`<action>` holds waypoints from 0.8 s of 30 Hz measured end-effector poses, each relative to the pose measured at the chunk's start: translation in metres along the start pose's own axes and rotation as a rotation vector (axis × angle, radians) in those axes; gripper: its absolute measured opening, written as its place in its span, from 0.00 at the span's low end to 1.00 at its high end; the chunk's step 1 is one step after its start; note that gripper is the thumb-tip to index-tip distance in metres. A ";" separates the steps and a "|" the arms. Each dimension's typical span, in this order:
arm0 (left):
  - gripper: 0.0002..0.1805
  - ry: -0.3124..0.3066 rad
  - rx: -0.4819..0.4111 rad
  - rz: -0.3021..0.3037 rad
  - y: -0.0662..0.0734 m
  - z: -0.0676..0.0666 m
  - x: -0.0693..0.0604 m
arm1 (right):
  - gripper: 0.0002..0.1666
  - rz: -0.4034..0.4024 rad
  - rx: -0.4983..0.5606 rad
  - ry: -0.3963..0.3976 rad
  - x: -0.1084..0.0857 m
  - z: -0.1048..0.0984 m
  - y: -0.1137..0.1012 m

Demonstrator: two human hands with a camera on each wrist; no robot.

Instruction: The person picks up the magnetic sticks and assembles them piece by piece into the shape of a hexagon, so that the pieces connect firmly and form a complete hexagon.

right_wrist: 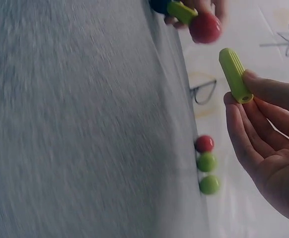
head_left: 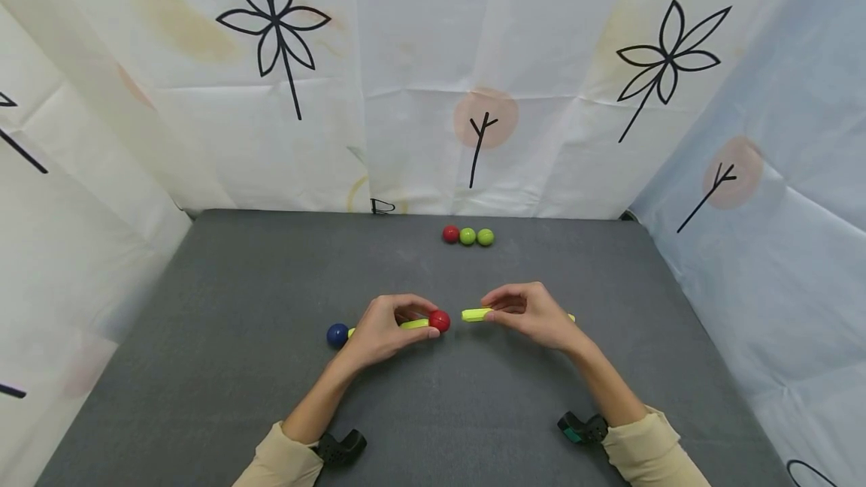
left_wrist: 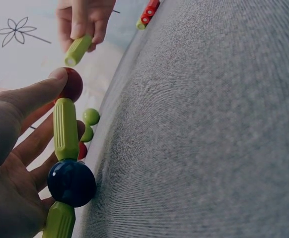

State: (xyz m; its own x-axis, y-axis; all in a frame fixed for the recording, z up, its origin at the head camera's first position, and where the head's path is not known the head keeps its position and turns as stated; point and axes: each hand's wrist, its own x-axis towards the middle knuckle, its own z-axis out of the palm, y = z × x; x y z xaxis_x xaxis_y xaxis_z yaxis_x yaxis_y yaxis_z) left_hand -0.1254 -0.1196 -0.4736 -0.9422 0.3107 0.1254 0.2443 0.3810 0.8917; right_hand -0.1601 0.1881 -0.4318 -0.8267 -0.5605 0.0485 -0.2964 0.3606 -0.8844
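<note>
My left hand [head_left: 386,329] pinches a red ball [head_left: 440,321] between thumb and fingers. This ball sits on the end of a ribbed yellow-green toy rod [left_wrist: 66,130], whose other end meets a dark blue ball [left_wrist: 71,182]. Beyond the blue ball, a second yellow-green rod [left_wrist: 60,221] shows in the left wrist view. Across a small gap to the right, my right hand [head_left: 534,314] holds a loose yellow-green rod [right_wrist: 235,75] between thumb and fingertips. Its free end points at the red ball without touching it.
At the back of the grey table [head_left: 271,261] a red ball [head_left: 450,234] and two green balls [head_left: 476,237] stand in a row. Several red rods [left_wrist: 149,11] lie far off in the left wrist view. Patterned cloth [head_left: 419,134] walls the table in.
</note>
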 end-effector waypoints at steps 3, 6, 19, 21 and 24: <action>0.15 -0.003 -0.003 0.003 0.000 0.000 0.000 | 0.16 -0.012 -0.016 -0.011 0.004 0.011 -0.002; 0.16 -0.003 0.002 -0.009 0.000 0.000 0.001 | 0.15 -0.005 -0.023 -0.006 0.007 0.019 -0.003; 0.18 0.041 0.061 -0.015 0.007 0.005 0.000 | 0.16 -0.004 0.021 0.039 0.009 0.026 -0.002; 0.19 0.049 0.068 -0.022 0.009 0.007 0.001 | 0.17 -0.018 0.030 0.046 0.010 0.028 -0.002; 0.18 0.062 0.087 -0.021 0.011 0.011 0.001 | 0.17 -0.038 0.044 0.058 0.010 0.031 -0.003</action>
State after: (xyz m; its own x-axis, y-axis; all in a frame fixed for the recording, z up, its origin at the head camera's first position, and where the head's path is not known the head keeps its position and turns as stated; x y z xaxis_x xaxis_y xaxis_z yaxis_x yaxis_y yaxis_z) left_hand -0.1208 -0.1060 -0.4688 -0.9589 0.2488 0.1364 0.2412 0.4615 0.8537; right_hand -0.1528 0.1578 -0.4430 -0.8422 -0.5282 0.1084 -0.3078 0.3057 -0.9010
